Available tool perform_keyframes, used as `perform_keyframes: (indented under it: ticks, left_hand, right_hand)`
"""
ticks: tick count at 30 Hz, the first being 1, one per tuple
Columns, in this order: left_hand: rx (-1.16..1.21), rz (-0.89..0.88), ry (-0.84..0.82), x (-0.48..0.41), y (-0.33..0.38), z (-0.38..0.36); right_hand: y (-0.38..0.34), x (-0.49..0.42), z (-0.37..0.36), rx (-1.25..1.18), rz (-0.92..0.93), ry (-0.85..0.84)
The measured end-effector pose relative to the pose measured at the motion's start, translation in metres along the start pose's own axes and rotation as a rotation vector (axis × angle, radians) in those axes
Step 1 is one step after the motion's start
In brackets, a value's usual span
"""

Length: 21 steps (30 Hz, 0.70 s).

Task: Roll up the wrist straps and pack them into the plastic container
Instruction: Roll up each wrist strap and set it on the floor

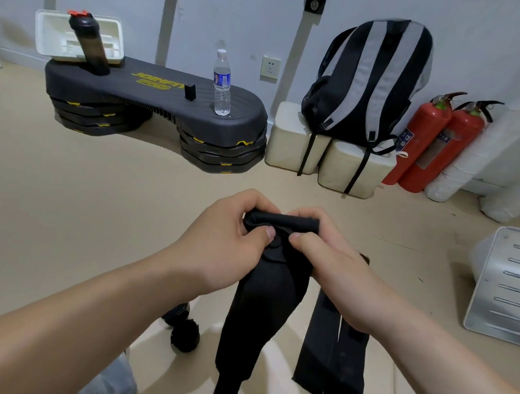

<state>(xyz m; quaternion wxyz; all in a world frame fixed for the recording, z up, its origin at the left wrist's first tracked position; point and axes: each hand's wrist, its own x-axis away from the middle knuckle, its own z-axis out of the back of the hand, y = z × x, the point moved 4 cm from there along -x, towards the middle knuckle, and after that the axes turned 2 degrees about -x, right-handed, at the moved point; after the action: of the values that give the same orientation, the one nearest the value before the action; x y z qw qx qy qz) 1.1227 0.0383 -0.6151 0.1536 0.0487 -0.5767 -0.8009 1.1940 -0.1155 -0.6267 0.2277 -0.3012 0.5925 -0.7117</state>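
Observation:
A long black wrist strap hangs from both my hands at the centre of the view, its top end turned into a short roll. My left hand pinches the left side of that roll between thumb and fingers. My right hand pinches the right side the same way. A second black strap lies flat on the floor below my right forearm. Two small dark rolled items sit on the floor under my left forearm. A white plastic container stands open on the black step platform at far left.
The black step platform carries a dark shaker bottle and a clear water bottle. A striped backpack rests on white boxes by the wall, beside two red fire extinguishers. A metal slotted case sits at right.

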Motion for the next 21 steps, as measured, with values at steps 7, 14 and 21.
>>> perform_keyframes:
  ticks: [7, 14, 21]
  left_hand:
    - [0.004, -0.163, 0.028, 0.005, 0.004, 0.005]
    - [0.217, -0.106, -0.056, 0.005, 0.009, 0.004]
    - [0.246, 0.117, -0.132, 0.001, 0.000, -0.005]
  right_hand:
    - [-0.018, 0.009, 0.005, 0.150, 0.253, 0.034]
    - [-0.021, 0.012, 0.004, 0.119, 0.353, 0.160]
    - [-0.015, 0.013, 0.003, 0.218, 0.353, 0.219]
